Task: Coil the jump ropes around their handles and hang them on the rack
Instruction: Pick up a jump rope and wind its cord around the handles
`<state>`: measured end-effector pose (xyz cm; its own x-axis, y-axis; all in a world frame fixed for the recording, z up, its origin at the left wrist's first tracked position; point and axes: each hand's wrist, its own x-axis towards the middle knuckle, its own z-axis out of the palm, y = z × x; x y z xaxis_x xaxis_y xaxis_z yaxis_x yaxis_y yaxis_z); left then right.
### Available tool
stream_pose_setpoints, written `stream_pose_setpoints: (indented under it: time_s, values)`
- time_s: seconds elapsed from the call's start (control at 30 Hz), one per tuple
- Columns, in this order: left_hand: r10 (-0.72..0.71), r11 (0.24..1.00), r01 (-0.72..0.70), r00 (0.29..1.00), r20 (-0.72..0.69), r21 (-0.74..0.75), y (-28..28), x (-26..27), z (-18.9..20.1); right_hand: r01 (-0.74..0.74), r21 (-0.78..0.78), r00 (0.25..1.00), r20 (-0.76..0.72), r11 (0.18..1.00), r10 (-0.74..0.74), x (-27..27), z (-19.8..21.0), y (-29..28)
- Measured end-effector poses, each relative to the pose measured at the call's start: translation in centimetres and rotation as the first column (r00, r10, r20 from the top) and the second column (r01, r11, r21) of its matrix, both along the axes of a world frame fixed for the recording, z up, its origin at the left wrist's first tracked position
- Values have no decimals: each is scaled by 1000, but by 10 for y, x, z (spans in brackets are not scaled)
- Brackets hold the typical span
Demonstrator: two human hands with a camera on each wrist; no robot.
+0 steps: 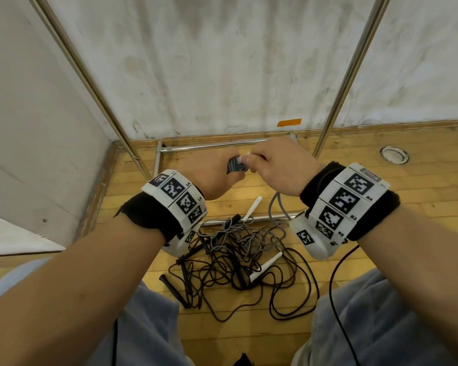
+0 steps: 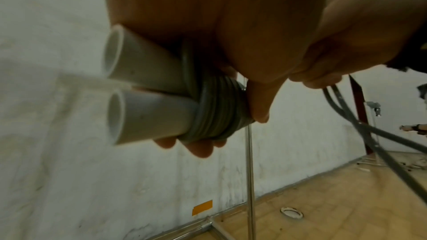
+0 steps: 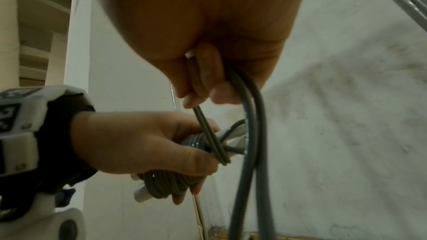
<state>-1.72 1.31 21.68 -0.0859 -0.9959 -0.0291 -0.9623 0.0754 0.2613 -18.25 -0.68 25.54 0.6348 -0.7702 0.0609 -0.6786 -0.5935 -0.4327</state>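
My left hand grips two white handles held side by side, with several turns of grey rope wound around them. The same coil shows in the right wrist view, under my left thumb. My right hand pinches a doubled length of the grey rope just right of the coil. That rope trails down to the floor pile. The rack's slanted metal poles rise on both sides of my hands.
A tangle of dark and grey jump ropes with white handles and black handles lies on the wooden floor between my knees. The rack's base bars lie near the stained wall. A round floor fitting sits at right.
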Motion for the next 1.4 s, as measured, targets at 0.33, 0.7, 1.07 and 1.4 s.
stream_pose_setpoints:
  time_s: [0.33, 0.7, 1.07, 1.4]
  values:
    - [-110, 982, 100, 993, -53, -162, 13, -19, 7, 175, -40, 977, 127, 984, -169, -5, 6, -13]
    - [-200, 959, 133, 943, -265, -250, 24, -22, 19, 163, 326, 898, 342, 931, -277, -14, 11, -27]
    - [-103, 966, -77, 757, -645, -245, 23, -15, 41, -131, 778, 734, 493, 614, -468, 0, -13, -26]
    - [39, 964, -211, 718, -695, -163, 9, 3, 42, 49, 258, 912, 383, 965, -149, 23, -15, -5]
